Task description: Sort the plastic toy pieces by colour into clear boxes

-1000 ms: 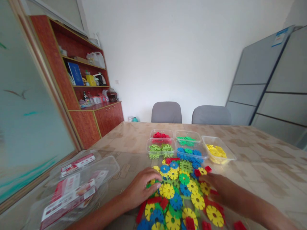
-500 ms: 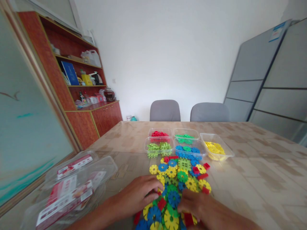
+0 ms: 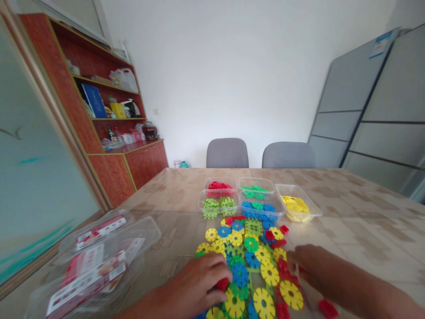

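A spread pile of plastic building pieces lies before me: yellow notched discs (image 3: pixel 264 303), blue notched discs (image 3: pixel 239 274), green ones and small red blocks (image 3: pixel 282 310). My left hand (image 3: pixel 199 283) is over the pile's left side, fingers curled, with a red block (image 3: pixel 222 284) between thumb and fingers. At the right edge of the pile is my right hand (image 3: pixel 303 263), its fingers closed and pointing down among red blocks; whatever they hold is hidden. One red block (image 3: pixel 328 309) lies apart on the table below my right forearm.
Behind the pile stand clear tubs of red pieces (image 3: pixel 221 189), light green squares (image 3: pixel 219 207), green discs (image 3: pixel 255 192), blue discs (image 3: pixel 260 210) and yellow pieces (image 3: pixel 295 207). Clear lids with labels (image 3: pixel 89 274) are stacked at left. Two grey chairs (image 3: pixel 227 153) stand beyond the table.
My right hand has moved right, from mid-pile to its right edge, uncovering yellow discs and red blocks. My left hand has shifted slightly nearer to me, and a red block now shows in its fingers.
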Tool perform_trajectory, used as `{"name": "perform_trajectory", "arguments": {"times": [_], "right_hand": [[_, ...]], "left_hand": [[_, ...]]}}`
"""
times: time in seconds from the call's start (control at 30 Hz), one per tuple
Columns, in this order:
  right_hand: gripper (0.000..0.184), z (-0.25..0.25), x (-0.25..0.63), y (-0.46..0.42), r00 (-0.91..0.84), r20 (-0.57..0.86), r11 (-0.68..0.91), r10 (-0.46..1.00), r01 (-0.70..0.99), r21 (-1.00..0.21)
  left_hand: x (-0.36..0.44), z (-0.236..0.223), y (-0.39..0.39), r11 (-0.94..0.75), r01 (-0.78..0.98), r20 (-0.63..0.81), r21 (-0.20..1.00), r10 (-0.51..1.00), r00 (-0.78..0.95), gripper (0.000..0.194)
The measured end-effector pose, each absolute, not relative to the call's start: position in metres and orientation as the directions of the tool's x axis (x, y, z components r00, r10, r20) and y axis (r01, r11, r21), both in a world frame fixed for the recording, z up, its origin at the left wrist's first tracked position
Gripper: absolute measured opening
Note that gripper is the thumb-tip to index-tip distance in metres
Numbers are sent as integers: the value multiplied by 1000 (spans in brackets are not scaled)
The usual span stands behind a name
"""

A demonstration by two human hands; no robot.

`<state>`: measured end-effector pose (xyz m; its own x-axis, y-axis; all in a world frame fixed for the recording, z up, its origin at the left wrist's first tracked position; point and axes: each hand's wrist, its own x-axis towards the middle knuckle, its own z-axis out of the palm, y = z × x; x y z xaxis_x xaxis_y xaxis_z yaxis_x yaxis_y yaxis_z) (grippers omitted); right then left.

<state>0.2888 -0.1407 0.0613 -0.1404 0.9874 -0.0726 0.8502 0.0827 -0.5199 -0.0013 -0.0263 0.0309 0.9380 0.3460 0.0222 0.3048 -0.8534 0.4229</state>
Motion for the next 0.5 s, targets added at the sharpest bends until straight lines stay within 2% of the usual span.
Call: {"name": "perform_trajectory", "arguments": {"times": [0.17, 0.27, 0.33, 0.4, 0.5], "right_hand": [[26, 77, 281, -135, -95, -233, -20, 968, 894, -447], [18, 68, 292, -144, 33, -384, -211, 923, 878, -431], [19, 55, 301, -154, 117, -477, -346, 871, 835, -428], [26, 41, 309, -166, 113, -432, -326, 895, 826, -460], [35, 24, 312, -180, 53, -253, -175, 966, 853, -492]], "left_hand": [[-2, 35, -23, -809, 300, 98, 505, 399, 912, 11], [-3, 40, -18, -744, 245, 196, 621, 450, 871, 11], [-2, 40, -15, -673, 223, 216, 706, 504, 837, 10], [-2, 38, -12, -586, 220, 189, 780, 556, 809, 10], [0, 30, -8, -430, 218, 103, 876, 608, 787, 15]]}}
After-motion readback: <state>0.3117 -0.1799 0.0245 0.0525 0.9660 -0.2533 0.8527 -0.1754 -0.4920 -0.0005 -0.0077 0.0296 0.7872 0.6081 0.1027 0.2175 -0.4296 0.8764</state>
